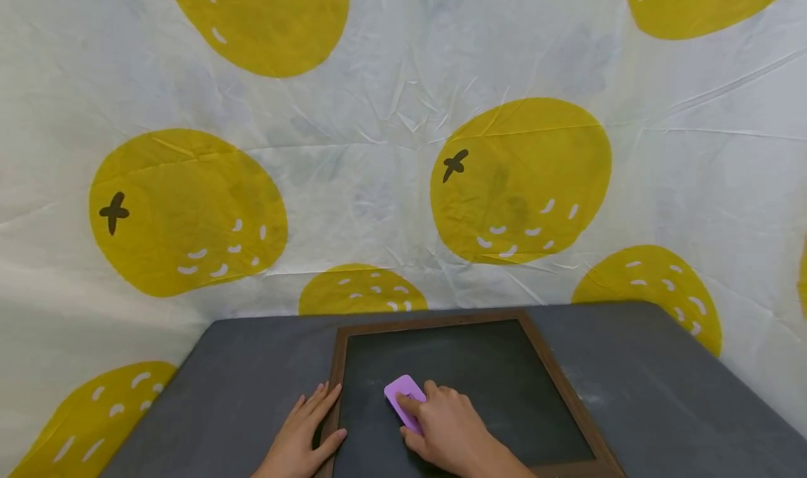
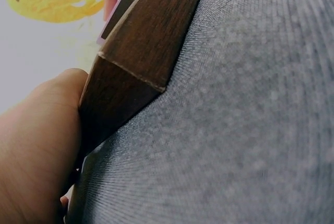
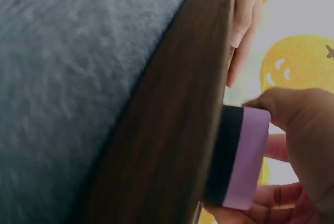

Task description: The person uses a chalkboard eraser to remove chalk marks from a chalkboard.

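A chalkboard [image 1: 492,373] with a brown wooden frame [image 1: 557,369] lies on the dark table. My right hand [image 1: 450,425] grips a purple chalkboard eraser [image 1: 401,387] on the board's left half, thumb on one side and index finger along its top. Seen from the right wrist, the eraser [image 3: 248,158] has a black felt layer facing the board. On the board's left edge rests my left hand [image 1: 304,429], fingers extended and thumb spread over the frame. Its palm side lies against the wooden corner [image 2: 125,83] in the left wrist view.
Grey cloth-like tabletop [image 1: 252,373] surrounds the board to left and right. Behind the table hangs a white curtain [image 1: 378,205] printed with large yellow fruit shapes. Faint pale smudges mark the tabletop right of the board.
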{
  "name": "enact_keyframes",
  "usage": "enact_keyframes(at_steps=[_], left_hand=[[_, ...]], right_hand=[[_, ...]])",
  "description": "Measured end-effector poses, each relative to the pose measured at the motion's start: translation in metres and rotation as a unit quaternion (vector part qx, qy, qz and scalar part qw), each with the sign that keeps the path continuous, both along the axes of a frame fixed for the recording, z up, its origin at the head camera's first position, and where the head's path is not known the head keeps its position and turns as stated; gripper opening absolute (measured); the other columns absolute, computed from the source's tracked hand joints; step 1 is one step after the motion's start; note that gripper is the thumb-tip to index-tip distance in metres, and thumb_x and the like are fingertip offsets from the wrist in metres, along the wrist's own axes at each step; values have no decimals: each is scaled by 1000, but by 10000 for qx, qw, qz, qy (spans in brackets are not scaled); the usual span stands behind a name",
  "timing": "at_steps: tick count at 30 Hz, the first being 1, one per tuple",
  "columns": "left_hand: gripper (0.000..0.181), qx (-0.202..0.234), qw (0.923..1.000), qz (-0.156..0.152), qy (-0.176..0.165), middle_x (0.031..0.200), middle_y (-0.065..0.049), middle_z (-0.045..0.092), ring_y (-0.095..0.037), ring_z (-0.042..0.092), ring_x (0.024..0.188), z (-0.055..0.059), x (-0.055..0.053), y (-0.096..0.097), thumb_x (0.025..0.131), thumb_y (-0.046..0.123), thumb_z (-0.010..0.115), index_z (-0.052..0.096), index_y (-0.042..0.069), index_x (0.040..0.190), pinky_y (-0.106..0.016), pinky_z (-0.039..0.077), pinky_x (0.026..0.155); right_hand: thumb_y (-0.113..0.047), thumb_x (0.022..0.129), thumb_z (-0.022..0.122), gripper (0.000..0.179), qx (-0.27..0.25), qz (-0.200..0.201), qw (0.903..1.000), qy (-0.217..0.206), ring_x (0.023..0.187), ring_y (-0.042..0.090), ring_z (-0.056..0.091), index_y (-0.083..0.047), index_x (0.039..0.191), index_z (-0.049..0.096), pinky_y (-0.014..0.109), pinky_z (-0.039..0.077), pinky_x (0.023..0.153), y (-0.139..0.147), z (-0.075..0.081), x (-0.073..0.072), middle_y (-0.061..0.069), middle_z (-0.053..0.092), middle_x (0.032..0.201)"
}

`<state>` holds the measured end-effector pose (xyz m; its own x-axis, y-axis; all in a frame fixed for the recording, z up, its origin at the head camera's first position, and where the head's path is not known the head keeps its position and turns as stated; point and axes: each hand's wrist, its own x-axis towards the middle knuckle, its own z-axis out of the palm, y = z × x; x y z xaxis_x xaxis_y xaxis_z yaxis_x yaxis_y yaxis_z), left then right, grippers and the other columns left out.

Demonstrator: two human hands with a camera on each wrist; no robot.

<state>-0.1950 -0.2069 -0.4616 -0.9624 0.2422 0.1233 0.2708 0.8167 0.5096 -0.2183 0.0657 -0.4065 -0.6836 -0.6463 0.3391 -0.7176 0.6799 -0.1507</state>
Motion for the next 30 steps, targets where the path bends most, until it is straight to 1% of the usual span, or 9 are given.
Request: enact_keyframes(at_steps=[2, 6, 9, 15, 19, 22, 24, 26, 30], left_hand=[[68, -17, 10000, 14, -56, 138, -13, 34, -34, 28, 126, 0, 0, 0, 85, 56, 45, 34, 15, 139, -58, 16, 102], [70, 8, 9999, 23, -162, 139, -14, 33, -36, 28, 126, 0, 1, 0, 84, 57, 44, 33, 16, 140, -57, 15, 102], [70, 11, 9999, 1, -154, 138, -15, 33, -36, 28, 126, 2, 1, 0, 85, 57, 45, 33, 15, 140, -58, 15, 102], [70, -3, 9995, -4, -300, 139, -15, 32, -37, 28, 126, 3, -2, 0, 85, 58, 43, 32, 16, 140, -59, 15, 101], [71, -12, 9993, -22, -361, 139, -14, 31, -37, 28, 126, 3, -2, 0, 85, 59, 42, 32, 17, 140, -59, 15, 101], [70, 16, 9995, -50, -317, 139, -14, 31, -36, 27, 126, 2, -2, 0, 85, 58, 42, 31, 17, 140, -59, 15, 101], [69, 47, 9995, -66, -293, 139, -14, 31, -36, 27, 127, 2, -2, 0, 85, 57, 43, 31, 17, 140, -59, 14, 101], [69, 61, 9996, -76, -277, 139, -14, 31, -36, 27, 127, 2, -2, -1, 86, 57, 43, 31, 17, 140, -59, 15, 101], [68, 76, 9996, -70, -274, 140, -14, 31, -36, 27, 127, 2, -1, -1, 86, 56, 43, 31, 16, 140, -59, 15, 101]], right_hand=[[-41, 80, 62, 35, 75, 270, 9995, -175, 50, 6, 36, -29, 113, 63, 21, 30, 39, 3, 4, -1, -7, 39, 65], [-41, 80, 63, 37, 116, 767, 9966, -290, 50, 2, 28, -33, 116, 61, 17, 23, 38, 16, 8, -3, -13, 32, 65], [-40, 80, 64, 39, 71, 875, 9955, -347, 54, 1, 29, -36, 118, 58, 16, 23, 38, 29, 10, -5, -14, 31, 69], [-39, 79, 65, 38, 33, 278, 9984, -486, 58, 2, 32, -36, 116, 60, 17, 25, 38, 59, 10, -12, -13, 33, 72], [-43, 77, 65, 38, 52, -475, 9979, -431, 53, 2, 31, -35, 114, 62, 18, 25, 38, 79, 7, -13, -13, 32, 68], [-46, 75, 66, 40, 105, -1142, 9928, -355, 49, 3, 30, -35, 113, 63, 19, 24, 38, 88, 6, -10, -12, 31, 64], [-45, 74, 67, 40, 155, -1434, 9894, -192, 47, 4, 29, -34, 112, 64, 21, 25, 38, 89, 4, -8, -11, 30, 62], [-43, 73, 67, 40, 188, -1527, 9881, 40, 48, 6, 31, -30, 110, 65, 22, 26, 38, 87, 2, -5, -9, 31, 61], [-38, 73, 67, 37, 140, -1280, 9907, 445, 49, 8, 33, -23, 107, 66, 24, 27, 38, 77, -3, -1, -7, 33, 60]])
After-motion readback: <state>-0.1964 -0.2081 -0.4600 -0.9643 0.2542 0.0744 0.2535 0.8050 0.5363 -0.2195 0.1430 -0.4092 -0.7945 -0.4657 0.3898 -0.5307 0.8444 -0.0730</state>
